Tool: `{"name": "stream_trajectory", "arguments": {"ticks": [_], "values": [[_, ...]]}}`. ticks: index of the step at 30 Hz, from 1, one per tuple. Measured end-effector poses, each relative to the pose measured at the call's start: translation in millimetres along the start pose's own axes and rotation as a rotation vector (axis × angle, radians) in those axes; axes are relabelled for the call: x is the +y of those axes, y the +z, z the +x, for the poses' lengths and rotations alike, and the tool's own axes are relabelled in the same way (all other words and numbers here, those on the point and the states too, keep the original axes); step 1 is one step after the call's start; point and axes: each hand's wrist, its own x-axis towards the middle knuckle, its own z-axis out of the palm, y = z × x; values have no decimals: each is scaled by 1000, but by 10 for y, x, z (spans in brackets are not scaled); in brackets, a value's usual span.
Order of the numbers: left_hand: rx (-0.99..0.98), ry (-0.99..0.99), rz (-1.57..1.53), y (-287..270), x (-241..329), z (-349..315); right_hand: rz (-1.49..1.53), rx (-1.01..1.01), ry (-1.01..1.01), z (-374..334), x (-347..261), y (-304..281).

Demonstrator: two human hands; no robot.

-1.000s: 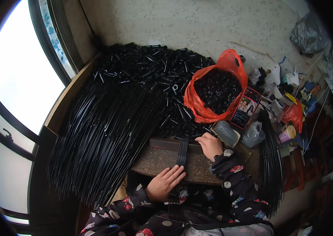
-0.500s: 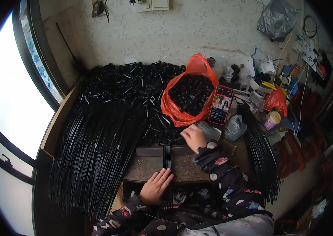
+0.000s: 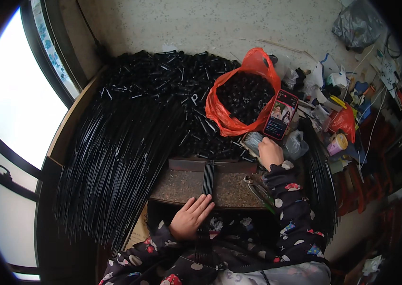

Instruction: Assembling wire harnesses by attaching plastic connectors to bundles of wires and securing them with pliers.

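Note:
My left hand (image 3: 192,217) lies flat, fingers stretched out, across the lower part of a row of thin black rods (image 3: 208,178). These rods run side by side over the front of the worktop, their far ends at a dark raised bar (image 3: 186,165). Over to the right, my right hand (image 3: 271,153) is bent with its fingertips at a small container of thin, pale pieces (image 3: 254,140). Its fingers are drawn together, and what they hold, if anything, is hidden. Pliers with green handles (image 3: 260,192) rest on the worktop (image 3: 232,187) below that hand.
Many long black rods (image 3: 110,171) fan out at left, with a heap of black plastic parts (image 3: 153,76) behind. An open red bag (image 3: 224,127) holds more black parts, beside a lit phone (image 3: 280,114). Another rod bundle (image 3: 319,175) and a cup (image 3: 337,144) stand right.
My right hand has moved right, from beside the black parts to the small container, and the pliers now show. My left hand stays on the rods. The whole view has shifted.

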Motion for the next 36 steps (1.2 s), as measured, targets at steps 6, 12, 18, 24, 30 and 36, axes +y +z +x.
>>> {"name": "stream_trajectory", "arguments": {"ticks": [6, 12, 18, 24, 30, 36], "values": [[26, 37, -40, -7, -13, 35, -19, 55, 1, 81, -205, -16], [38, 19, -44, 23, -31, 45, 561, 84, -141, 67, -419, -53], [35, 36, 9, 49, -56, 50, 458, -91, -233, -92, -725, 156], [21, 22, -53, 29, -56, 50, 424, -119, -225, -108, -652, 135], [12, 38, 21, 36, -64, 46, 502, -88, -241, -96, -727, 120], [6, 44, -24, 36, -66, 48, 440, -138, -215, -20, -783, 97]]}}
